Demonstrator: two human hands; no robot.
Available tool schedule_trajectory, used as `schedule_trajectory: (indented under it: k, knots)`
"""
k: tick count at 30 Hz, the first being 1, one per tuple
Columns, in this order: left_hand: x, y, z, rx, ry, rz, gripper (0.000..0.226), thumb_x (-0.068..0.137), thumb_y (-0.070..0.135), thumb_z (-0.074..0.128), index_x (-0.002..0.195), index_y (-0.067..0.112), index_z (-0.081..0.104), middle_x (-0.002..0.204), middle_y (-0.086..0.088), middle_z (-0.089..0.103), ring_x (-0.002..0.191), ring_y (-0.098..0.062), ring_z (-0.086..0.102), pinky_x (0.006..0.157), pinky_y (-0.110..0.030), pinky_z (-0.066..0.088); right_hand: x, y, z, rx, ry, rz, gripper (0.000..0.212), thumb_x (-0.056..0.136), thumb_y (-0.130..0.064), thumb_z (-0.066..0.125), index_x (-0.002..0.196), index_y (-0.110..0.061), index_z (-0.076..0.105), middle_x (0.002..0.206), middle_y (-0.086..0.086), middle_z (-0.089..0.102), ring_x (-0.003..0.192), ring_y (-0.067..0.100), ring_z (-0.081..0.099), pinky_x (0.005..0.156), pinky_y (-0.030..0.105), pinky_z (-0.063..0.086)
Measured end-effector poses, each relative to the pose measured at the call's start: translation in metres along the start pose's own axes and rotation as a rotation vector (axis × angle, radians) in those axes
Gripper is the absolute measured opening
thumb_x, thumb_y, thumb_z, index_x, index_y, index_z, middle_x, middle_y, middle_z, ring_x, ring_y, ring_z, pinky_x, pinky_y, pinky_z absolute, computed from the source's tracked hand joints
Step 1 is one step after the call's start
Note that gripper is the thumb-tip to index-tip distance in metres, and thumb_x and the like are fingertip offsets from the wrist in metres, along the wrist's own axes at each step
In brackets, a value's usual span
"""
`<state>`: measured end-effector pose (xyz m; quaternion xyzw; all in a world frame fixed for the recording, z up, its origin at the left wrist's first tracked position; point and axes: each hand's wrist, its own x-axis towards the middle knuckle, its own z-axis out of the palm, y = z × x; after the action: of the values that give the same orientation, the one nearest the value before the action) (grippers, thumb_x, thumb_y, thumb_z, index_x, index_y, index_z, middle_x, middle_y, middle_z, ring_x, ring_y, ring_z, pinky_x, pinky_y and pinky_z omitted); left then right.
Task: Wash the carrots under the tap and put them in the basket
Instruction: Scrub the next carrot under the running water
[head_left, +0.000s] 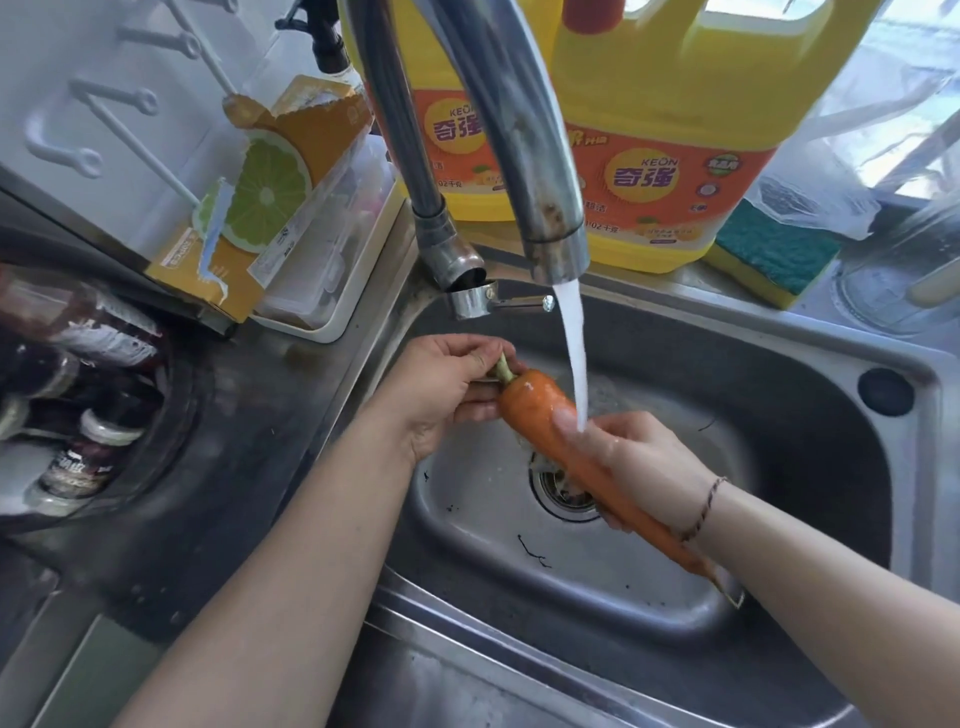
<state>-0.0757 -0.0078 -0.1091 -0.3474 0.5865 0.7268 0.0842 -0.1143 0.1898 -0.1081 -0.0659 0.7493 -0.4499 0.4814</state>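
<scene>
One long orange carrot (540, 410) lies slanted over the steel sink (831, 467), thick end up left, thin tip low right. My left hand (447, 389) pinches its green stalk end. My right hand (639, 467) wraps round the carrot's middle. Water (574, 353) pours from the steel tap (535, 171) onto the carrot and my right fingers. No basket is in view.
Two yellow detergent jugs (670, 130) stand behind the sink, a green and yellow sponge (774, 254) to their right. A torn lemon-print box (260, 197) leans at the left. Dark bottles (88, 395) fill a round holder far left. The drain (563, 493) sits under the carrot.
</scene>
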Motion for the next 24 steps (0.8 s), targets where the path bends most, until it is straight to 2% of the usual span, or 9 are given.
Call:
schedule_trajectory:
  k: [2,6,9,11,14,16,19,22,24]
  knots:
    - [0.003,0.000,-0.001,0.011,0.025,0.022,0.022,0.101,0.013,0.053,0.084,0.013,0.068,0.065,0.005,0.072,0.054,-0.007,0.067,0.049,-0.021,0.055,0.000,0.007,-0.004,0.061,-0.085,-0.072,0.074,0.073,-0.072,0.063,0.098,-0.003,0.065,0.088,0.031,0.068,0.055,0.028,0.055,0.050,0.032,0.048]
    - [0.004,0.000,-0.001,-0.004,0.035,0.031,0.019,0.102,0.016,0.052,0.088,0.015,0.065,0.062,0.007,0.070,0.052,-0.004,0.065,0.044,-0.017,0.049,0.002,0.015,-0.013,0.354,-0.280,-0.027,0.039,0.084,-0.035,0.062,0.112,-0.007,0.065,0.095,0.020,0.066,0.067,0.025,0.061,0.057,0.031,0.055]
    - [0.001,0.000,0.000,-0.030,-0.017,0.014,0.009,0.096,0.022,0.060,0.098,0.017,0.066,0.085,0.001,0.077,0.068,-0.012,0.070,0.052,-0.024,0.055,0.002,0.012,-0.009,0.287,-0.135,0.008,0.015,0.092,-0.023,0.067,0.102,-0.014,0.072,0.092,0.024,0.069,0.063,0.027,0.061,0.052,0.031,0.054]
    - [-0.004,-0.002,0.004,-0.019,-0.087,-0.024,0.027,0.084,0.026,0.071,0.109,0.017,0.066,0.108,-0.009,0.074,0.086,-0.024,0.072,0.060,-0.035,0.060,0.003,0.008,-0.004,0.141,0.059,0.014,0.020,0.093,-0.035,0.063,0.094,-0.019,0.075,0.086,0.023,0.073,0.056,0.026,0.062,0.048,0.032,0.054]
    - [-0.005,-0.008,0.010,0.055,-0.071,0.005,0.029,0.081,0.008,0.076,0.105,0.017,0.062,0.107,-0.017,0.069,0.094,-0.034,0.071,0.062,-0.040,0.062,0.006,0.008,-0.006,0.031,0.143,0.002,0.023,0.091,-0.046,0.062,0.094,-0.026,0.074,0.073,0.010,0.074,0.053,0.022,0.064,0.049,0.035,0.056]
    - [-0.003,-0.010,0.008,0.036,-0.053,0.019,0.029,0.082,0.000,0.074,0.102,0.017,0.061,0.105,-0.018,0.069,0.097,-0.036,0.069,0.063,-0.041,0.062,0.006,0.013,-0.011,0.001,0.042,-0.015,0.022,0.094,-0.040,0.061,0.108,-0.027,0.071,0.079,0.007,0.076,0.061,0.021,0.068,0.056,0.036,0.059]
    - [0.003,-0.009,-0.004,-0.004,-0.091,0.026,0.034,0.078,0.002,0.075,0.106,0.016,0.061,0.111,-0.020,0.067,0.101,-0.039,0.068,0.068,-0.046,0.062,0.005,0.019,-0.024,0.147,-0.176,0.021,0.040,0.093,-0.029,0.065,0.131,-0.021,0.058,0.104,0.012,0.074,0.084,0.028,0.072,0.071,0.039,0.060]
    - [0.004,-0.006,-0.012,-0.043,-0.159,0.043,0.046,0.070,0.009,0.075,0.113,0.014,0.059,0.116,-0.018,0.069,0.105,-0.036,0.067,0.068,-0.044,0.062,0.002,0.017,-0.033,0.392,-0.372,0.142,0.053,0.080,-0.030,0.070,0.128,-0.009,0.058,0.105,0.022,0.069,0.081,0.032,0.068,0.068,0.039,0.058]
    - [0.003,-0.006,-0.011,-0.088,-0.205,0.056,0.050,0.071,0.007,0.072,0.118,0.012,0.056,0.117,-0.017,0.070,0.105,-0.032,0.068,0.067,-0.040,0.061,0.000,0.010,-0.033,0.380,-0.363,0.157,0.057,0.077,-0.035,0.077,0.120,-0.001,0.061,0.096,0.023,0.069,0.072,0.031,0.066,0.061,0.037,0.056]
